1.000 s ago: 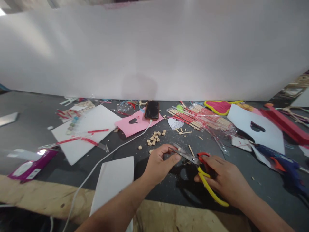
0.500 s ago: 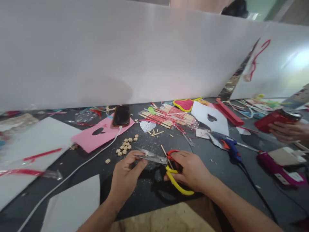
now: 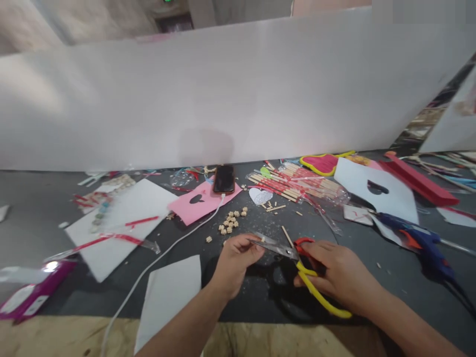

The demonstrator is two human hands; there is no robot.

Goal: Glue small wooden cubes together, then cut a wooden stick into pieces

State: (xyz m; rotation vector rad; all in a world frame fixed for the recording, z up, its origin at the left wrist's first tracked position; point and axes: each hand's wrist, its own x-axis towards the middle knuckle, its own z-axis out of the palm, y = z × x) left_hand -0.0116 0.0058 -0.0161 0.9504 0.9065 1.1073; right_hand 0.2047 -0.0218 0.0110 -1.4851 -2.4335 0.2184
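Note:
My right hand (image 3: 334,270) is closed round the handles of scissors (image 3: 284,250) with red and yellow grips. A thin wooden stick (image 3: 287,236) slants up beside the red grip. The blades point left to my left hand (image 3: 236,260), whose thumb and fingers pinch a small pale piece (image 3: 262,240) at the blades. Behind my left hand lies a group of small pale clusters (image 3: 230,221). Short stick pieces (image 3: 275,208) lie by a white paper heart (image 3: 261,196).
A phone (image 3: 224,179) with a white cable (image 3: 167,251) rests on pink paper (image 3: 186,210). Wrapped sticks (image 3: 297,178) lie behind. A blue glue gun (image 3: 427,245) is at the right, white sheets (image 3: 169,292) at the left. A white partition (image 3: 238,99) stands behind the table.
The view has turned left, so the table things and both hands appear further right. The other person's hand with the red can is out of view. My hands keep nearly the same hold.

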